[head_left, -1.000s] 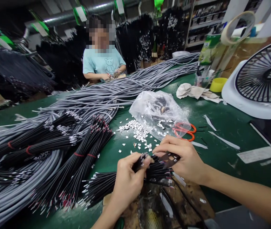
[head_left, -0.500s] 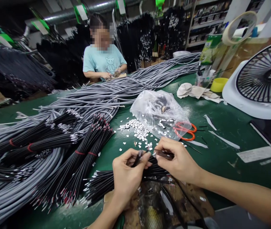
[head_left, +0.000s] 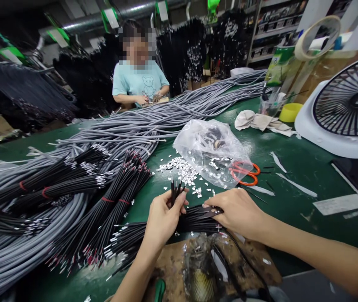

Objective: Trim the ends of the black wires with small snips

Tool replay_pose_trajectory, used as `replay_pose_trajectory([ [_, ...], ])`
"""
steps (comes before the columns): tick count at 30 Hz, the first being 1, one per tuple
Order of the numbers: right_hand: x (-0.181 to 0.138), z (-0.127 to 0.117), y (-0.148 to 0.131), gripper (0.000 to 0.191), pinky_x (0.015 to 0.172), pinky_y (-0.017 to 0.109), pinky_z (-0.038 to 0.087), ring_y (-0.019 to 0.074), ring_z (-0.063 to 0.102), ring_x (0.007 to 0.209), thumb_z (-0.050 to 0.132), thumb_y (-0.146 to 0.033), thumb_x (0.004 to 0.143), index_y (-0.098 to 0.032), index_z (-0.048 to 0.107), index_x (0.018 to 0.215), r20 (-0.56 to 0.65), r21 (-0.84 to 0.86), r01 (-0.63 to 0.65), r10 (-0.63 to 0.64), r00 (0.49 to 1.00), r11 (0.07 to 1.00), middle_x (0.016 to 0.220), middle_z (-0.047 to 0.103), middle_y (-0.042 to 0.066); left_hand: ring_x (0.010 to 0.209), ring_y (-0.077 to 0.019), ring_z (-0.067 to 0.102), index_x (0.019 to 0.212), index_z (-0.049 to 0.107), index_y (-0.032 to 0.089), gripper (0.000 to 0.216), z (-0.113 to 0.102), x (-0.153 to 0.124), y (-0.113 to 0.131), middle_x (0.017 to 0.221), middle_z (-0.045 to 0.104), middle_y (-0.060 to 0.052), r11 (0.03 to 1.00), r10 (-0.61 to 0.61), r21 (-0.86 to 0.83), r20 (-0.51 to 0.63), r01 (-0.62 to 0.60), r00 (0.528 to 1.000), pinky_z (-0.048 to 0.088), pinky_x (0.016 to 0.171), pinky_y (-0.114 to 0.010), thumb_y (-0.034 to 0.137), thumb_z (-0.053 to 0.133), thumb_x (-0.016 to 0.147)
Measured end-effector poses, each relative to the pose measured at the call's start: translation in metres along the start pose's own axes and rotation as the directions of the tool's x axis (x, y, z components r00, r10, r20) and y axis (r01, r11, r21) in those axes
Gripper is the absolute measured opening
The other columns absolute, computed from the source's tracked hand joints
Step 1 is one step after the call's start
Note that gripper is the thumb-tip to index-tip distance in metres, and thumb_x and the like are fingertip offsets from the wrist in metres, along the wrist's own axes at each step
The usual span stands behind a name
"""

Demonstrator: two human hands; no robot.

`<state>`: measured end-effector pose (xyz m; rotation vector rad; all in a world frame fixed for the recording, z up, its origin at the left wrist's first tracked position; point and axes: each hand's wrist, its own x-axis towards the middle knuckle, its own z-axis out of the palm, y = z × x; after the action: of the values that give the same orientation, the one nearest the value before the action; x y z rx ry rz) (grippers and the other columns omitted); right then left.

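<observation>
My left hand (head_left: 163, 218) is closed round a few short black wires (head_left: 174, 191), whose ends point upward. My right hand (head_left: 240, 209), just to the right, grips a dark, flat tool that looks like tweezers (head_left: 210, 212). Its tips point left, over a loose bunch of black wires (head_left: 194, 223) lying on the table under both hands. Beyond the hands, small silvery metal pieces (head_left: 183, 170) are scattered in a pile. Tied bundles of black wires (head_left: 103, 218) with red bands lie to the left.
A clear plastic bag (head_left: 194, 142) and orange-handled scissors (head_left: 257, 168) lie ahead. Long grey cables (head_left: 128, 126) cross the table. Nearest me is a worn wooden board (head_left: 169, 268); a fan (head_left: 311, 130) stands right. Across the table, a person (head_left: 141, 84) handles something.
My left hand has turned the wires upright and moved slightly away from the right hand. The tweezers have lowered over the loose wires, with the right hand staying close by.
</observation>
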<state>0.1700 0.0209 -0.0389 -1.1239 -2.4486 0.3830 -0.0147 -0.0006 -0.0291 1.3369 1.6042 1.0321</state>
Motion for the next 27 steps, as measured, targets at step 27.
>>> replay_pose_trajectory([
  [27, -0.002, -0.011, -0.005, 0.022, 0.060, 0.024, 0.038, 0.0110, 0.057, 0.066, 0.057, -0.030, 0.082, -0.022, 0.065, 0.101, -0.461, -0.213, 0.091, -0.182, 0.868, 0.973, 0.080, 0.065, 0.001, 0.047, -0.0096, 0.046, 0.059, 0.062, 0.013, 0.029, 0.009, -0.018, 0.008, 0.049, 0.052, 0.002, 0.938, 0.252, 0.264, -0.080, -0.224, 0.964, 0.032, 0.045, -0.019, 0.031, 0.053, 0.080],
])
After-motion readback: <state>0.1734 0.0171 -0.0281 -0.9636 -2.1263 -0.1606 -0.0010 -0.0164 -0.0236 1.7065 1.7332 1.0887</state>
